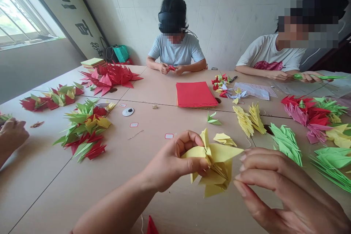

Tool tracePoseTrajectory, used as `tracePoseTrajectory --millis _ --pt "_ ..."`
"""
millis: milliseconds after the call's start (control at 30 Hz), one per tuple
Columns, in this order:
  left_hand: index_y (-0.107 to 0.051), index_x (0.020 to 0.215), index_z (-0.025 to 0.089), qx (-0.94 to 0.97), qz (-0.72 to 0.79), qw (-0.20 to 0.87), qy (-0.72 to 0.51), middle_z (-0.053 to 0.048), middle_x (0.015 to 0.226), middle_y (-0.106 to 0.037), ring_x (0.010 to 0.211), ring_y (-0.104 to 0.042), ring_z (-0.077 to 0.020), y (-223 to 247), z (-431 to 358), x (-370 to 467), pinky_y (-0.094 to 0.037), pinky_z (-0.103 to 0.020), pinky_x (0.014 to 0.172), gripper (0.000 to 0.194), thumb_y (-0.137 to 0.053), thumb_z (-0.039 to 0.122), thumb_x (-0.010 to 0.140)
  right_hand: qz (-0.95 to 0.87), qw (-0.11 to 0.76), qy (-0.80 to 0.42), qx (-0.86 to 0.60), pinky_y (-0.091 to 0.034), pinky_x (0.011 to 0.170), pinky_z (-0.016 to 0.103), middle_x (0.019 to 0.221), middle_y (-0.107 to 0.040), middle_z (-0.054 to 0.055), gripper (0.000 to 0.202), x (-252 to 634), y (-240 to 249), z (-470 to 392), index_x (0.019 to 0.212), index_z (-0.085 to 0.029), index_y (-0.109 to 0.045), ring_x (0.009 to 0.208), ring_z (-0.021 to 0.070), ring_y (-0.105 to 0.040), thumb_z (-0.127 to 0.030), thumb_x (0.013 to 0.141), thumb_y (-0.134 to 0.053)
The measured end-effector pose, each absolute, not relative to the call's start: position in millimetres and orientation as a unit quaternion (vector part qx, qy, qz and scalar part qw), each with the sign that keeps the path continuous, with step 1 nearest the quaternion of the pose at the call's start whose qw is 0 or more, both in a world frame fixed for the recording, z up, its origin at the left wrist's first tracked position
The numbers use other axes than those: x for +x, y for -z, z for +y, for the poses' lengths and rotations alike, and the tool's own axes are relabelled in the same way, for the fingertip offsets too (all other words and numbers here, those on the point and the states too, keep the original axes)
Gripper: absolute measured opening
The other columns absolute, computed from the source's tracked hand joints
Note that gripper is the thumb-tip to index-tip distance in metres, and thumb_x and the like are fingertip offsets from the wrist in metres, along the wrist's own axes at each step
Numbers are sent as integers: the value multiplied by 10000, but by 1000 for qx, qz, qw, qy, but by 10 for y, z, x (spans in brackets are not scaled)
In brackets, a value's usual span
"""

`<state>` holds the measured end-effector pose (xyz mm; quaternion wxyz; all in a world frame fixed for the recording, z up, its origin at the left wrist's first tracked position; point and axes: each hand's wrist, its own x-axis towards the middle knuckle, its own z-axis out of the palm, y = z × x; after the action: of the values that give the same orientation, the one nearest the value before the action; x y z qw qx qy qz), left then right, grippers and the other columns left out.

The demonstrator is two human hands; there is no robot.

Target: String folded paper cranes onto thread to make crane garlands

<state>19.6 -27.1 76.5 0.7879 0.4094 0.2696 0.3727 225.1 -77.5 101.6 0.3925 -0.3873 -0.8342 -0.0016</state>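
A yellow folded-paper piece (219,153) with several pointed petals hangs over the near part of the table. My left hand (178,159) grips it from the left, thumb in front and fingers curled behind. My right hand (271,182) is just right of it, fingers bent and the fingertips close to the thumb tip near a petal's point. Whether a thin thread or anything else lies between those fingertips is too small to make out. Beyond the piece are a small yellow folded stack (225,139) and a green folded piece (213,119).
Across the table (153,124) sit two people, one holding red paper (172,68), one green strips (315,76). A red paper stack (195,94) is mid-table. Folded clusters (87,128) lie left, green ones (286,142) right. Another person's hand (13,133) is far left.
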Motion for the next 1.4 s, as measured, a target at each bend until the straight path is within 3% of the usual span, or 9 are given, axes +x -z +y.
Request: tracePoseTrajectory --millis 167,367,467,700,933,1400 --pt "-509 870 168 374 269 791 -403 6 703 -629 612 -611 -101 -780 -232 218 -494 -198 577 297 -762 255 739 -845 357 8 -398 -502 769 276 863 -609 27 17 2284 -1033 -711 858 -218 -592 835 165 -620 -205 849 -587" --pt "-506 847 167 337 290 801 -400 -12 715 -650 595 -622 -111 -792 -227 228 -459 -197 554 281 -741 290 755 -840 348 1 -416 -523 725 277 892 -657 27 81 2252 -966 -670 942 -219 -591 831 175 -663 -265 876 -586" --pt "-514 859 158 325 300 804 -399 -25 730 -659 596 -631 -110 -783 -224 230 -455 -190 555 276 -733 294 761 -845 345 -10 -408 -532 776 297 900 -672 26 136 2232 -925 -669 978 -220 -571 860 186 -671 -302 874 -605" --pt "-499 848 163 335 293 800 -403 -23 754 -663 595 -595 -82 -772 -215 228 -434 -171 531 246 -708 278 789 -841 357 43 -405 -533 820 327 902 -688 40 118 2171 -937 -638 953 -212 -584 869 186 -673 -147 861 -551" --pt "-476 854 183 359 314 760 -441 1 755 -650 638 -579 -95 -772 -228 245 -436 -199 561 284 -723 303 782 -836 349 61 -420 -500 878 389 833 -697 20 149 2177 -921 -596 975 -213 -634 856 193 -660 -146 877 -543" --pt "-510 895 164 317 321 753 -479 -53 883 -691 707 -600 -95 -790 -181 227 -470 -187 570 158 -636 253 859 -841 364 70 -395 -473 904 363 800 -683 23 97 2253 -1007 -634 914 -198 -604 849 197 -633 -141 842 -572"
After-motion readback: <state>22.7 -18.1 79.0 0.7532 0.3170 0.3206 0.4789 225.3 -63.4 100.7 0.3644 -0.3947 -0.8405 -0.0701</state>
